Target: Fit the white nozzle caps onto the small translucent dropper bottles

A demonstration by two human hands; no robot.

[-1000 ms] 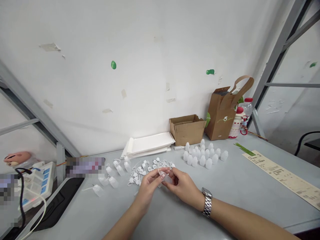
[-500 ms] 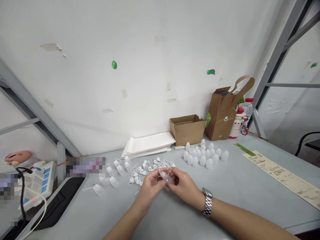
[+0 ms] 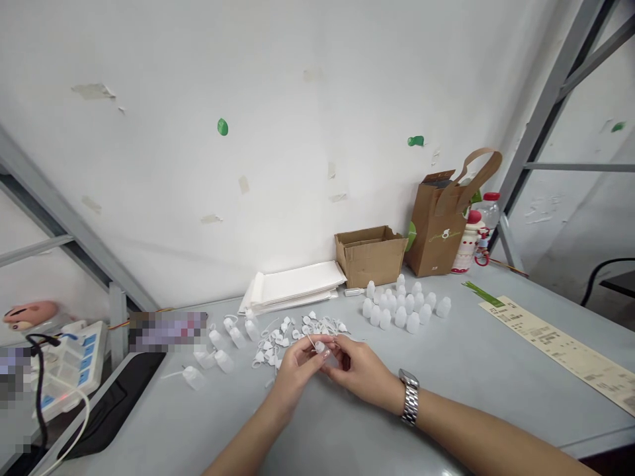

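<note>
A small translucent bottle (image 3: 329, 355) is between my two hands, over the grey table near the middle. My left hand (image 3: 299, 367) pinches its neck end, where a thin white strap sticks up. Around the bottle's body, the fingers of my right hand (image 3: 364, 370) are closed. White caps with loop straps (image 3: 270, 344) lie in a loose pile just beyond my hands. To the right stand several uncapped translucent bottles (image 3: 413, 322). Several bottles with white caps and straps (image 3: 224, 361) lie or stand on the left.
Behind the pile are white sheets (image 3: 297, 285), an open cardboard box (image 3: 372, 259) and a brown paper bag (image 3: 436, 231). Drink bottles (image 3: 466, 248) stand beside the bag. A printed label strip (image 3: 560, 350) lies right. On the left are a black pad (image 3: 114, 403) and a power strip (image 3: 89, 363).
The bottle's body has turned downward within my grip, and a strap now stands up at its neck. My hands stay together. The whole view has shifted slightly.
</note>
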